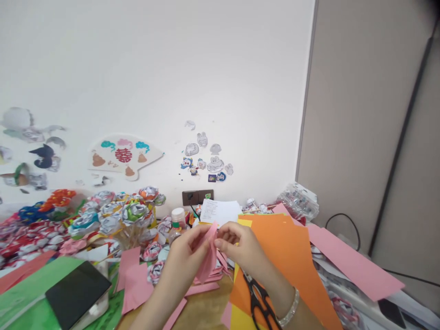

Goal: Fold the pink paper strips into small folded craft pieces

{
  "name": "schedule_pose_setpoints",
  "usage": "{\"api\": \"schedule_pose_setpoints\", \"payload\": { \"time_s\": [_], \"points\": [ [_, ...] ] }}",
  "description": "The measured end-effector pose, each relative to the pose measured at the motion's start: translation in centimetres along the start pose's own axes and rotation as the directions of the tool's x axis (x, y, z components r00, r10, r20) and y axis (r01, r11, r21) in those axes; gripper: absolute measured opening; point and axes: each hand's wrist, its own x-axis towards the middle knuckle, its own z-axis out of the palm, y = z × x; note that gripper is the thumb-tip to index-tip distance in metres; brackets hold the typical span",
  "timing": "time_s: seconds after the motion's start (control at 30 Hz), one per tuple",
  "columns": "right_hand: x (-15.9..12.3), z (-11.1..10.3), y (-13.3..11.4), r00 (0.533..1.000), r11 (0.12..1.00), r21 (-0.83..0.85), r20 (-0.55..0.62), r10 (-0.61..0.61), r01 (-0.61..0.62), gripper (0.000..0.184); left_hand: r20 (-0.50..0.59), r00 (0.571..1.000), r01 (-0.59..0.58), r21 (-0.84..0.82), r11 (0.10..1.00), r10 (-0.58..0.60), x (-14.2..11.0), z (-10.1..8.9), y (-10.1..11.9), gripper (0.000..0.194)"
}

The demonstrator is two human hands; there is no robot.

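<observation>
Your left hand [184, 252] and right hand [240, 243] pinch pink paper [207, 266], likely to steady it. Scissors [256, 300] lie nearer you than the grip; handy, it seems.

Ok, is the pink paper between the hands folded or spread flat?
Not spread flat: the pink paper bends into a narrow shape, pinched by left hand and right hand. Cannot tell how many layers.

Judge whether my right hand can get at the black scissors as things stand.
Probably yes: the black scissors lie just below the right hand, handles uncovered, though the forearm overlaps them in view and that hand is busy with pink paper.
</observation>
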Motion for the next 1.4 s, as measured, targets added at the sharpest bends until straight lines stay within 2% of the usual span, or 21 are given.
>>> {"api": "schedule_pose_setpoints", "payload": {
  "time_s": [0.17, 0.33, 0.4, 0.47, 0.53, 0.67, 0.77, 0.83, 0.93, 1.07, 1.13, 1.3, 1.4],
  "points": [
    [-0.3, -0.3, -0.6, 0.997, 0.996, 0.079, 0.075, -0.036, 0.030, 0.052, 0.015, 0.998, 0.069, -0.134, 0.989, -0.068, -0.6, 0.0, 0.7, 0.020],
    [-0.9, -0.5, -1.8, 0.990, 0.998, 0.058, 0.132, -0.041, 0.034, 0.059, 0.029, 0.996, 0.090, -0.208, 0.974, -0.086, -1.0, 0.0, 1.1, 0.017],
    [-1.0, -0.6, -2.2, 0.987, 0.994, -0.039, 0.131, -0.093, 0.098, 0.054, 0.061, 0.994, 0.102, -0.224, 0.969, -0.090, -1.1, -0.1, 1.4, 0.015],
    [-1.1, -0.8, -2.5, 0.965, 0.963, -0.144, 0.160, -0.206, 0.229, 0.036, 0.088, 0.992, 0.112, -0.235, 0.965, -0.094, -1.2, -0.2, 1.5, 0.014],
    [-1.0, -1.0, -2.6, 0.930, 0.923, -0.169, 0.195, -0.312, 0.345, 0.017, 0.095, 0.991, 0.112, -0.220, 0.969, -0.093, -1.1, -0.4, 1.4, 0.014],
    [-0.8, -1.5, -2.6, 0.907, 0.917, -0.086, 0.210, -0.366, 0.390, 0.016, 0.079, 0.992, 0.107, -0.149, 0.983, -0.096, -1.0, -0.8, 1.1, 0.018],
    [-0.8, -1.8, -2.7, 0.884, 0.911, -0.094, 0.303, -0.357, 0.400, 0.015, 0.098, 0.991, 0.102, -0.122, 0.987, -0.090, -1.0, -1.1, 1.2, 0.017],
    [-0.8, -2.0, -2.9, 0.881, 0.911, -0.127, 0.338, -0.332, 0.392, 0.015, 0.131, 0.987, 0.107, -0.109, 0.988, -0.092, -0.9, -1.3, 1.3, 0.015],
    [-1.0, -1.9, -3.2, 0.908, 0.934, -0.130, 0.312, -0.281, 0.334, 0.015, 0.180, 0.981, 0.093, -0.077, 0.993, -0.078, -0.9, -1.4, 1.4, 0.014],
    [-1.2, -1.3, -3.5, 0.980, 0.990, -0.069, 0.166, -0.114, 0.127, 0.006, 0.175, 0.984, 0.020, 0.002, 1.000, -0.020, -1.1, -1.0, 1.8, 0.021],
    [-1.2, -0.9, -3.5, 0.996, 1.000, -0.019, 0.082, -0.023, 0.025, 0.006, 0.176, 0.984, 0.010, 0.040, 0.999, -0.017, -1.3, -0.6, 2.0, 0.025],
    [-1.1, 0.0, -2.7, 0.998, 0.997, 0.065, -0.053, 0.042, -0.039, 0.018, 0.185, 0.982, 0.020, 0.157, 0.987, -0.049, -1.9, -0.1, 2.3, 0.026],
    [-1.1, 0.3, -2.6, 0.993, 0.996, 0.078, -0.104, 0.058, -0.050, 0.016, 0.165, 0.986, -0.011, 0.230, 0.973, -0.028, -2.1, 0.0, 2.0, 0.027]
  ]
}}
